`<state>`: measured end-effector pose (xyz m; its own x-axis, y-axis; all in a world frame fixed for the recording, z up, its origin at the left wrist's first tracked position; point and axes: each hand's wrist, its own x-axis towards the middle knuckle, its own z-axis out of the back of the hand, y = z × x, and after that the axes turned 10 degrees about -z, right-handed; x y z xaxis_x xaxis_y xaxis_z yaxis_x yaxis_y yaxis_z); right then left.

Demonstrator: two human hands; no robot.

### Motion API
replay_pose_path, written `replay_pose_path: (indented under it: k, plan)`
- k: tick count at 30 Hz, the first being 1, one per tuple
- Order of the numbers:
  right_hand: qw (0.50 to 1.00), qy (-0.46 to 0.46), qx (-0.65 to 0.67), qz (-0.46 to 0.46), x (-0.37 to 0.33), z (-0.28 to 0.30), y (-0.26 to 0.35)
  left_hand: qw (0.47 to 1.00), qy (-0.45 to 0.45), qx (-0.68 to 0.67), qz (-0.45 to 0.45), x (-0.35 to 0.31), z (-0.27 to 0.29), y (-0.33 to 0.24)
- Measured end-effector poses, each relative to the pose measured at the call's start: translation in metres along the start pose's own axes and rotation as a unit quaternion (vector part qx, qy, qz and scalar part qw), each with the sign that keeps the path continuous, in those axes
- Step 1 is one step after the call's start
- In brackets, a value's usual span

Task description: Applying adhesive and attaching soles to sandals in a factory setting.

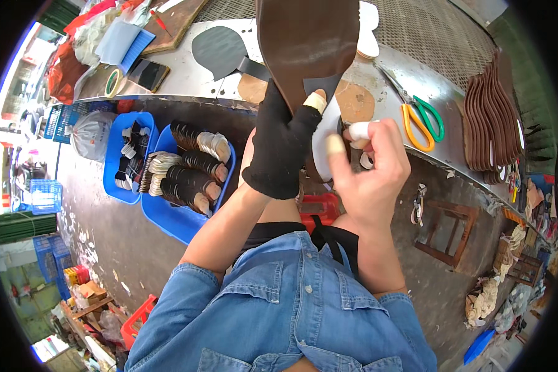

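Blue denim shirt (260, 322) cloth fills the foreground, and both forearms reach up from it. The left hand (279, 149), in a black fingerless glove, grips the narrow end of a brown leather-like piece (310, 40), thumb on top; the piece extends away over the metal worktop (437, 80). Under the thumb is a dark grey patch (328, 83), and a white piece (320, 152) hangs below and beside it. The right hand (377, 170) curls its taped fingers near the white piece's edge; whether they pinch anything, I cannot tell. To the right lie scissors (420, 127) with orange and green handles, then a stack of brown pieces (487, 118). Blue bins (183, 232) of shoe parts sit lower left.
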<state>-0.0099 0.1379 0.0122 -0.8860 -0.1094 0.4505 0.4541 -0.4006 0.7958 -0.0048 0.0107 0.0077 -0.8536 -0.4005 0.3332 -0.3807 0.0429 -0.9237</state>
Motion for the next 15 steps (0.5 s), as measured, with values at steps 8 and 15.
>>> replay_pose_path:
  k: [8,15]
  plan:
    - [0.992,0.087,0.091,0.021,0.008,-0.001,-0.003,1.000,0.001,-0.017,0.002,0.001,0.003,-0.003]
    - [0.934,0.146,0.279,-0.171,-0.006,0.002,-0.032,0.992,-0.016,-0.101,0.074,-0.003,0.007,-0.008]
